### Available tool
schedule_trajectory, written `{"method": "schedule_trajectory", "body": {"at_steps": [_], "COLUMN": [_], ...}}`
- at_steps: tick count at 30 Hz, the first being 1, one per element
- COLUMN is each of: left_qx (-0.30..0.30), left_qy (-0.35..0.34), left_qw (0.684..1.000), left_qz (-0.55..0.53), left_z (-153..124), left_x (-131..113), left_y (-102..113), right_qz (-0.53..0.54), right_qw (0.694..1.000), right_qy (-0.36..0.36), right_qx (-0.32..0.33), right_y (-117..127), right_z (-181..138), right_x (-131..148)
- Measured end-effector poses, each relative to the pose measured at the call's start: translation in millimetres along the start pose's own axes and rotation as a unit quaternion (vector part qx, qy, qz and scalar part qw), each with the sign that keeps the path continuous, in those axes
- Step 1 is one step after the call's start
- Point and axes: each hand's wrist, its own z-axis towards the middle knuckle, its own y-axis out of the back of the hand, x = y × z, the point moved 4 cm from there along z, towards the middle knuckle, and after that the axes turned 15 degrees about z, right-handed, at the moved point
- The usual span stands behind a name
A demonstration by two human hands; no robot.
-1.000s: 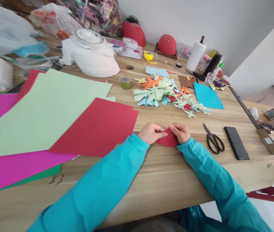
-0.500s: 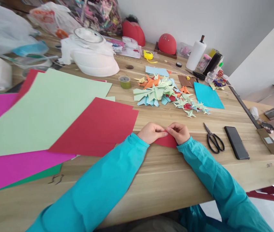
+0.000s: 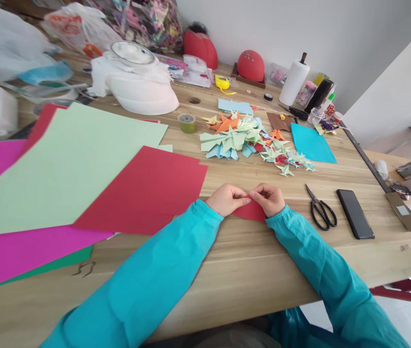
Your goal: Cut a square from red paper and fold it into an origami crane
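Note:
A small piece of red paper (image 3: 250, 211) is pinched at its far edge between both hands, just above or on the wooden table. My left hand (image 3: 227, 199) is closed on its left side, thumb and forefinger together. My right hand (image 3: 268, 198) grips the right side the same way, its fingertips close to the left ones. Part of the paper is hidden behind the fingers. Black-handled scissors (image 3: 321, 209) lie to the right of my right hand, with a dark phone (image 3: 355, 213) beyond them.
Folded paper stars (image 3: 234, 137) are heaped behind the hands. Large red (image 3: 147, 191) and pale green sheets (image 3: 82, 159) lie at left over magenta ones. A blue sheet (image 3: 312, 142), a yellow tape measure (image 3: 222, 83) and a red pincushion (image 3: 250, 65) sit farther back.

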Motion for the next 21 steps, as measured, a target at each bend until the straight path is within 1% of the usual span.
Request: {"method": "schedule_trajectory", "body": {"at_steps": [3, 6, 9, 12, 21], "left_qx": [-0.017, -0.028, -0.019, -0.022, -0.042], "left_qy": [0.0, 0.016, 0.032, 0.038, 0.029], "left_qw": [1.0, 0.999, 0.998, 0.998, 0.999], "left_qz": [0.009, -0.009, -0.043, -0.055, -0.006], "left_z": [-1.0, -1.8, -1.8, -1.4, -3.3], "left_x": [0.6, 2.2, 4.2, 5.2, -0.6], "left_y": [-0.1, -0.1, -1.3, -1.3, 3.2], "right_qz": [0.004, 0.018, 0.046, 0.067, 0.034], "right_qw": [1.0, 1.0, 0.998, 0.995, 0.999], "right_qy": [0.003, -0.002, -0.036, -0.066, -0.008], "right_qx": [0.001, 0.002, -0.017, -0.03, 0.01], "right_y": [-0.5, -0.3, 2.3, 4.3, 2.2], "right_z": [0.2, 0.3, -0.4, -1.3, 1.2], "right_x": [1.5, 1.5, -2.5, -6.2, 0.8]}}
